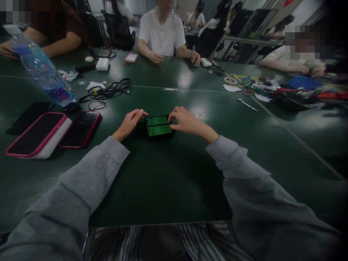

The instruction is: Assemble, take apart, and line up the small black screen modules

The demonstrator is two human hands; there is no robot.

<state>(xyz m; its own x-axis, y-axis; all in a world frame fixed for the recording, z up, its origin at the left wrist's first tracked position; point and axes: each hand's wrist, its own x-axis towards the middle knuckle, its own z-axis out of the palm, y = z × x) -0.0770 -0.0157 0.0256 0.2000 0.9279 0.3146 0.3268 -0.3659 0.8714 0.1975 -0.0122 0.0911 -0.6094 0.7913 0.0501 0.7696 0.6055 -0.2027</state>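
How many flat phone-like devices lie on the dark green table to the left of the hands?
3: a pink-edged device on a white base nearest the left edge, a red-cased phone beside it, and a black slab behind them. Clutter at the far side may hide more.

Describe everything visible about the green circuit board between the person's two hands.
The green circuit board lies flat on the dark green table, seated in or on a black base whose edges show around it. It looks like two green rectangular panels side by side, parted by a thin dark line across the middle, with faint pale markings too small to read. The left hand touches its left edge with the fingertips, and the right hand pinches its right edge. Nothing else touches it.
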